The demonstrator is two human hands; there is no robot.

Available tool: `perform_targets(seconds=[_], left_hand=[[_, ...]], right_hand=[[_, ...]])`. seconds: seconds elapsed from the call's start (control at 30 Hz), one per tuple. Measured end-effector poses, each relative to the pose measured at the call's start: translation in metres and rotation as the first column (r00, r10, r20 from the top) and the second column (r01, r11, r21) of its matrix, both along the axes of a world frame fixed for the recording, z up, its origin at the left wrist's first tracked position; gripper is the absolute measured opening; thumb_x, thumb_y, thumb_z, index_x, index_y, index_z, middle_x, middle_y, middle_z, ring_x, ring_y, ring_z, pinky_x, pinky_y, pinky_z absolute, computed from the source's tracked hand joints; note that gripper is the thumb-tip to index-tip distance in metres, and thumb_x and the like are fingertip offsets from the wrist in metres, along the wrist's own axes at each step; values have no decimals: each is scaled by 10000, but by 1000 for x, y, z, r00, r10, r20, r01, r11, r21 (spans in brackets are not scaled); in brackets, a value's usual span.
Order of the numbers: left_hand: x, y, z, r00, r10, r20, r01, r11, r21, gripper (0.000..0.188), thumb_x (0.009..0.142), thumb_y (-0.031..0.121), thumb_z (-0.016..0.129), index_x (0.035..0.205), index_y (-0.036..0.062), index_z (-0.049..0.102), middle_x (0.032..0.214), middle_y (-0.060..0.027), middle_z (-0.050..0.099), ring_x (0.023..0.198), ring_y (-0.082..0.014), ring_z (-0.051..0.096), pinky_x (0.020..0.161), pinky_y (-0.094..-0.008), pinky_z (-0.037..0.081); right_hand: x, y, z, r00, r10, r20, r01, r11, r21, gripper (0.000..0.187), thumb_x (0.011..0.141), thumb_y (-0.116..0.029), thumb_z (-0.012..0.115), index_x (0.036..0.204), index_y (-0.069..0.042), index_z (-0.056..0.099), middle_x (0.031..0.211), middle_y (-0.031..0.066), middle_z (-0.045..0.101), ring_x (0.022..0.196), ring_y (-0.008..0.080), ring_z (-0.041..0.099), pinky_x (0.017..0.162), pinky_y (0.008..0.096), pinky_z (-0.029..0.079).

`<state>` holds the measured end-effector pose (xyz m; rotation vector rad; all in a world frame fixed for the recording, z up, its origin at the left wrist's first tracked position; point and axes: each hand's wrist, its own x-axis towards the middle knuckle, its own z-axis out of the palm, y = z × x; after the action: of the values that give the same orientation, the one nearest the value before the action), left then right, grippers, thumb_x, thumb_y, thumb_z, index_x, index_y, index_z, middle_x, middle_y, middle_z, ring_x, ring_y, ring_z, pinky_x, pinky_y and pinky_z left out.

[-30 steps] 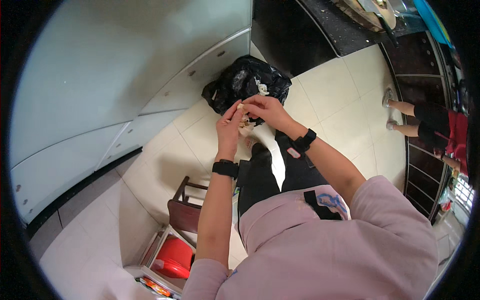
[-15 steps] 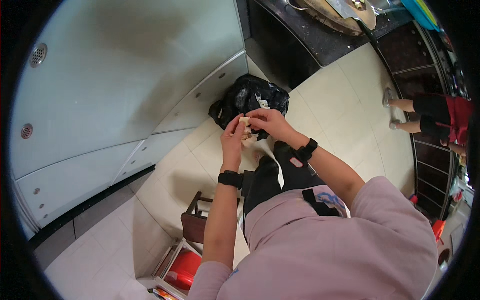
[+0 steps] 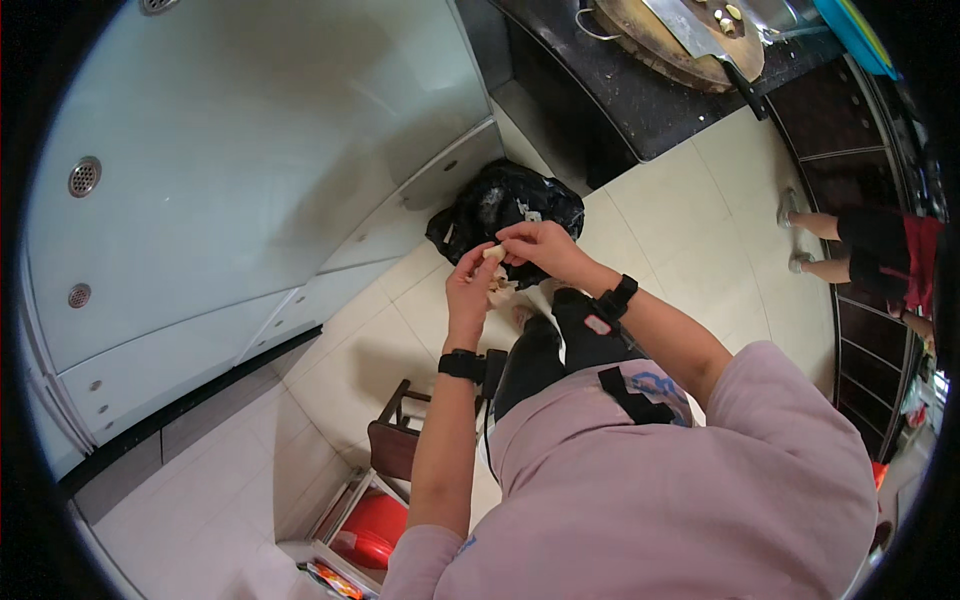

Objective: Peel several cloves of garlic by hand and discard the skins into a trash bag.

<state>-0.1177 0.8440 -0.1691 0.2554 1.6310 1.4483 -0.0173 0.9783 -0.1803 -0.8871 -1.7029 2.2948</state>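
Note:
My left hand pinches a small pale garlic clove between thumb and fingertips. Against the clove's other end press the thumb and fingers of my right hand. Both hands are over a black plastic bag on the floor, which has pale scraps on it. Some light skin-like pieces show just below my fingers. Up at the counter, several peeled cloves lie on a round wooden chopping board beside a cleaver.
The dark counter juts out at the upper right. A large pale cabinet stands on the left. By my left forearm are a brown wooden stool and a red container on a rack. Another person stands at the far right.
My view has tilted slightly, so the board and cleaver show more fully. My fingers have shifted a little on the clove, which stays between both hands.

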Motion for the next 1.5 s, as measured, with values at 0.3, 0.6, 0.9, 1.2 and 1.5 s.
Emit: perform_targets(seconds=[0.3, 0.6, 0.9, 1.2, 1.5], left_hand=[[-1, -1, 15, 997, 15, -70, -16, 1000, -15, 235, 862, 116, 605, 1086, 44, 611, 887, 23, 593, 732, -38, 508, 645, -178, 418], [-9, -6, 26, 996, 6, -91, -8, 1000, -20, 230, 864, 122, 606, 1082, 50, 616, 883, 29, 583, 730, -36, 497, 638, -173, 407], [-32, -7, 30, 985, -166, -51, 168, 985, 43, 248, 881, 174, 583, 1108, 75, 600, 897, 22, 587, 746, -38, 520, 641, -183, 426], [-65, -19, 30, 961, -275, 27, 269, 954, 134, 215, 881, 128, 579, 1084, 59, 596, 926, 18, 585, 792, -44, 515, 687, -181, 426], [-92, -27, 6, 958, -217, 186, 196, 973, 125, 229, 916, 163, 523, 1127, 75, 527, 1016, -53, 604, 857, -112, 575, 737, -260, 502]], right_hand=[[-4, 16, 11, 987, 161, 6, -159, 981, -113, 211, 859, -170, 611, 972, 7, 636, 845, 57, 651, 737, 106, 621, 695, 220, 512], [-11, 10, 15, 984, 174, -40, -175, 985, -11, 202, 884, -161, 561, 947, 19, 628, 816, 56, 656, 714, 102, 620, 662, 238, 512], [-18, -25, 11, 986, -142, -87, 147, 988, 51, 154, 901, -152, 528, 884, -3, 559, 763, 29, 596, 659, 88, 559, 618, 226, 470], [-43, -73, 2, 885, -465, -7, 442, 845, -301, 185, 930, -208, 482, 888, -36, 534, 760, 14, 553, 652, 81, 523, 612, 220, 457], [-40, -68, -4, 859, -511, 36, 508, 841, -184, 180, 919, -196, 498, 872, -27, 541, 764, 33, 577, 668, 118, 578, 615, 247, 500]])
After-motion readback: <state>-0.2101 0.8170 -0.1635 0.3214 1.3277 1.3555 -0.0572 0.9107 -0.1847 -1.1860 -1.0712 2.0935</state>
